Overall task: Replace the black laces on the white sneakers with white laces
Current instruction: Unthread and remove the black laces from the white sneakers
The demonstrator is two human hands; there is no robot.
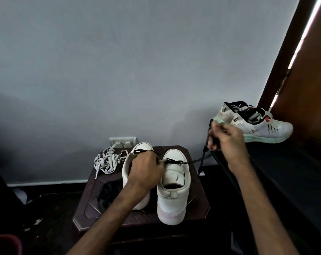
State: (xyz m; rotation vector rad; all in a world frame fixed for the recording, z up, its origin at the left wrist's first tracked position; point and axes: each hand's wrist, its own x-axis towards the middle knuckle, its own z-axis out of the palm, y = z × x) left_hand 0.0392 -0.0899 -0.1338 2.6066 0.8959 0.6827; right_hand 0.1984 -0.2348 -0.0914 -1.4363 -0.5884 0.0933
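Observation:
Two white sneakers stand heels toward me on a dark brown stool (196,205). The right sneaker (172,196) has a black lace (193,161) only across its front eyelets. That lace runs off to the right, up to my right hand (227,139), which pinches it raised beside the stool. My left hand (146,170) lies over the left sneaker (137,150) and pinches the lace's other side at the right sneaker's front. A bundle of white laces (108,161) lies at the stool's back left. A loose black lace (108,196) is heaped at the left.
A second pair of white sneakers with mint soles (253,124) sits on a dark surface to the right. A wall socket (123,141) is behind the stool on the grey wall. A brown door (303,70) stands at the far right. A red object (5,243) is bottom left.

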